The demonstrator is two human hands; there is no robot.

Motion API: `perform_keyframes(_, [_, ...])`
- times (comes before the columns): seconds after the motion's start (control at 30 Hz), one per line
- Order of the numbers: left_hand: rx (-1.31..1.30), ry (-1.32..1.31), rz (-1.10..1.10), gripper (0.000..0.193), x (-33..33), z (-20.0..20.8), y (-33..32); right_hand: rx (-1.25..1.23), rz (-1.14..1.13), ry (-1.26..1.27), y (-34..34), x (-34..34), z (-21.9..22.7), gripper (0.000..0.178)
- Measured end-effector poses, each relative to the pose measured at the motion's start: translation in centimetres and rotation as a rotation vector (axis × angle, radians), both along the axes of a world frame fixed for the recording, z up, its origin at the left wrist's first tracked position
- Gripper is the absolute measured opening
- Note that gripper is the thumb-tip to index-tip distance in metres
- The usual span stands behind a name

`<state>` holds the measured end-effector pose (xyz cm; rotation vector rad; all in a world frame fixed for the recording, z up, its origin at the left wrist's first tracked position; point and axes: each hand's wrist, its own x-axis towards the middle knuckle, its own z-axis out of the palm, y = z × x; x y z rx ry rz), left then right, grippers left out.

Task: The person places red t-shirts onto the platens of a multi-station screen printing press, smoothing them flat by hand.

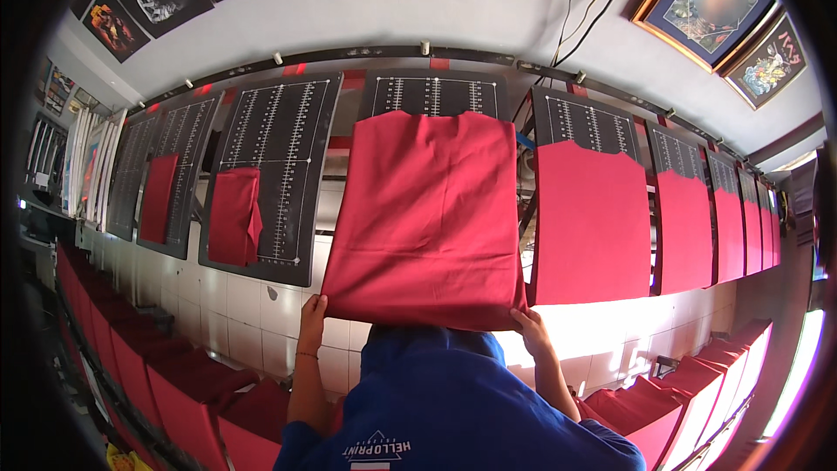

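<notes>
Midway across the head view, directly before the person, a red cloth (427,218) lies spread over a dark board (418,92), whose white ruler marks show past the cloth's far edge. The left hand (312,310) closes on the cloth's near left corner, its thumb at the edge; a thin band (307,354) circles that wrist. The right hand (530,330) grips the near right corner, where the fabric bunches slightly. Between the two hands the near edge sags, and soft creases run over the surface. Just left of this cloth, a second marked board (292,122) carries a folded red piece (234,218), with another folded piece (159,201) on the next board farther left. To the right, a smooth red panel (593,227) covers most of its board (582,118), and more red-covered boards (684,231) run off toward the far right. Along the far ends of the boards stretches a dark rail (475,58), and beyond it framed pictures (711,4) hang on a pale wall (349,9). At the near left, a row of red-draped boards (187,379) stands, with a similar row (715,375) at the near right. Sunlight falls on the tiled floor (575,340) right of the person's blue top (436,397).
</notes>
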<state>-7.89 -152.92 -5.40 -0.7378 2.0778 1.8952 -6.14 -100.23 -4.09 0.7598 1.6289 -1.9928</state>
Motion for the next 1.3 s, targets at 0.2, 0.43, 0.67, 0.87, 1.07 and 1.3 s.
perform_keyframes(0.2, [0.179, -0.023, 0.003, 0.022, -0.4, 0.3, 1.1, 0.006, -0.181, -0.148, 0.0, -0.6, -0.7, 0.049])
perform_keyframes(0.43, [0.049, -0.179, -0.117, 0.026, -0.2, -1.0, -1.2, 0.098, -0.133, -0.181, 0.9, 1.1, -3.0, 0.025])
perform_keyframes(0.67, [0.273, 0.092, -0.230, 0.065, -11.6, 1.2, 3.0, 0.394, 0.150, 0.047, -1.4, -10.0, -0.5, 0.057])
perform_keyframes(0.87, [0.594, -0.091, 0.083, 0.066, -31.5, -2.3, 3.7, -0.282, -0.327, 0.048, -2.2, -29.7, -1.7, 0.048])
perform_keyframes(1.07, [0.245, 0.099, 0.027, 0.028, -39.2, -2.4, 2.3, 0.131, -0.099, 0.157, 0.5, -36.7, -1.7, 0.024])
perform_keyframes(1.3, [-0.172, 0.286, -0.271, 0.020, -38.5, -0.3, 2.4, 0.276, -0.201, 0.345, -0.1, -36.7, 0.3, 0.011])
